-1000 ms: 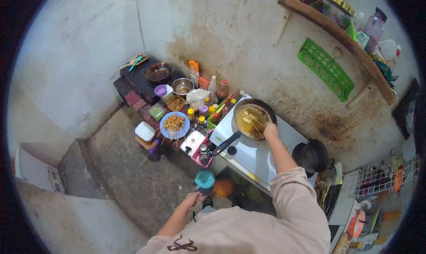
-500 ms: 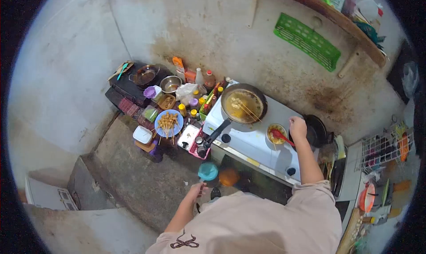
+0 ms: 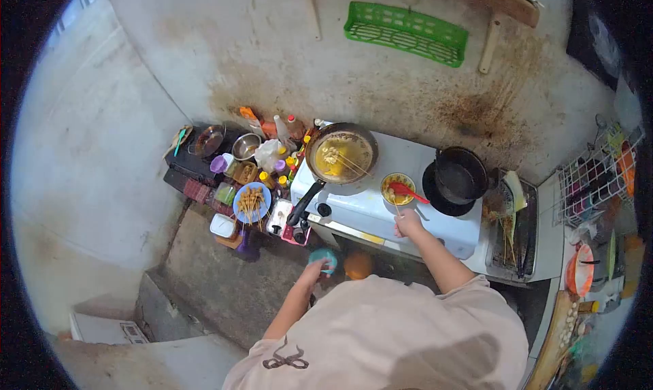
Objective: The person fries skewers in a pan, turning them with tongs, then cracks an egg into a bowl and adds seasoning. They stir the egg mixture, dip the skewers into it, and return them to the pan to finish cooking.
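My right hand (image 3: 409, 223) is at the front of the white stove, its fingers closed on the end of a thin skewer (image 3: 397, 209). That skewer leans out of a small bowl (image 3: 389, 182) of yellow mixture, where a red spoon (image 3: 404, 189) also rests. To the left, a frying pan (image 3: 354, 135) of oil holds battered pieces on skewers (image 3: 333, 154); their sticks jut over the rim toward the bowl. My left hand (image 3: 316, 271) hangs low with loosely spread fingers and nothing visible in it, overlapping a teal container (image 3: 322, 256) below.
A dark wok (image 3: 461, 177) sits on the right of the stove (image 3: 384, 216). Left of it are a blue plate (image 3: 252, 203) of browned skewers, bottles and a white tub (image 3: 222, 225). More skewers (image 3: 509, 237) lie by the sink at right. A green rack (image 3: 406, 36) hangs on the wall.
My right hand has come down and left from beside the wok to the skewer in the bowl, taking hold of it. My left hand has risen slightly. The view has shifted.
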Motion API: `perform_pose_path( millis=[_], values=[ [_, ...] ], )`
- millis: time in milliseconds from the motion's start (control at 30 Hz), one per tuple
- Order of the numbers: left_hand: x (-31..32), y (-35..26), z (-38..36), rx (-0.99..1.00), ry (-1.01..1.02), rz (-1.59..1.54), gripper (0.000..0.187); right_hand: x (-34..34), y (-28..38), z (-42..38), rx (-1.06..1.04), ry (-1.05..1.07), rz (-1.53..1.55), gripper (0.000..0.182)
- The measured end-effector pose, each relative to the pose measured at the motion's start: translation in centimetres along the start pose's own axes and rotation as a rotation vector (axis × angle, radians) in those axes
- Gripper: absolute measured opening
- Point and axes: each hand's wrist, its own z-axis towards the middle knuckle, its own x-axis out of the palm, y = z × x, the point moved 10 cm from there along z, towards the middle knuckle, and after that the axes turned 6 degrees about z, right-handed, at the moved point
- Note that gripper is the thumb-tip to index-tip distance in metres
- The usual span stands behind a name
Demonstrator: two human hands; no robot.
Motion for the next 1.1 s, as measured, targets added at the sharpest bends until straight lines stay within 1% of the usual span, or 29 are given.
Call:
perform_pose_path(
  millis=[67,167,267,300,367,400,500,567,600,667,700,733,767,800,867,900,933,967,1000,1033,1067,1100],
  values=[
    [0.8,-1.0,-0.5,0.009,-0.008,0.031,0.034,-2.7,2.9,-0.7,-0.326,-0.278,-0.404,0.016],
    [1.9,-2.3,-2.1,0.006,-0.022,0.026,0.033,-4.0,4.8,-2.4,-0.460,-0.398,-0.575,0.017],
    [3.3,-2.8,-3.1,-0.003,-0.019,0.033,0.033,-3.2,3.3,-0.2,-0.476,-0.274,-0.596,0.018],
    [4.0,-3.0,-3.3,-0.004,-0.014,0.041,0.033,-2.8,2.4,0.1,-0.341,-0.116,-0.361,0.023],
    [6.6,-4.0,-3.2,-0.013,0.067,0.029,0.030,-1.1,2.0,-1.5,-0.069,0.194,0.106,0.036],
    [8.2,-4.7,-3.0,-0.016,0.108,0.025,0.029,-1.1,1.3,-1.9,0.041,0.209,0.248,0.044],
    [15.0,-7.2,-2.1,-0.106,0.330,-0.131,0.029,-1.0,-1.3,-3.6,0.326,0.241,0.624,0.066],
    [18.7,-8.4,-0.6,-0.128,0.438,-0.261,0.030,-1.3,-2.8,-4.6,0.450,0.242,0.814,0.075],
    [20.5,-8.9,0.0,-0.143,0.494,-0.328,0.031,-2.6,-3.2,-3.9,0.378,0.146,0.773,0.074],
    [23.3,-10.4,0.9,-0.148,0.526,-0.387,0.031,-4.4,-3.9,-1.6,0.234,-0.049,0.683,0.074],
    [24.7,-11.2,1.2,-0.149,0.544,-0.418,0.031,-5.2,-3.6,-0.2,0.124,-0.090,0.639,0.075],
    [25.0,-11.3,1.8,-0.160,0.452,-0.412,0.023,-5.8,-3.5,1.4,0.014,-0.131,0.592,0.076],
    [25.2,-11.1,2.9,-0.142,0.415,-0.398,0.021,-6.1,-3.5,2.9,-0.093,-0.169,0.541,0.077],
    [24.9,-10.7,4.3,-0.126,0.375,-0.385,0.020,-6.9,-3.9,4.2,-0.213,-0.330,0.498,0.062],
    [24.3,-10.3,5.2,-0.127,0.309,-0.418,0.015,-7.9,-2.8,4.4,-0.341,-0.378,0.446,0.045],
    [24.0,-10.6,5.2,-0.104,0.307,-0.402,0.016,-8.2,-2.1,4.5,-0.405,-0.398,0.420,0.037],
    [23.5,-10.9,4.9,-0.081,0.304,-0.388,0.016,-9.1,-1.0,3.6,-0.451,-0.446,0.481,0.022],
    [23.2,-11.0,4.5,-0.059,0.298,-0.373,0.016,-9.8,-0.3,3.0,-0.490,-0.466,0.446,0.020],
    [22.2,-11.7,3.4,-0.043,0.154,-0.340,0.016,-10.2,0.4,2.6,-0.529,-0.485,0.414,0.019],
    [21.8,-12.1,2.8,-0.021,0.124,-0.302,0.016,-10.8,1.3,2.0,-0.569,-0.504,0.384,0.017],
    [21.2,-12.6,2.4,0.003,0.094,-0.263,0.017,-11.1,2.6,1.5,-0.613,-0.472,0.258,0.015],
    [20.7,-13.1,1.8,0.027,0.064,-0.223,0.017,-11.2,3.3,1.3,-0.673,-0.445,0.214,0.015]
  ],
)
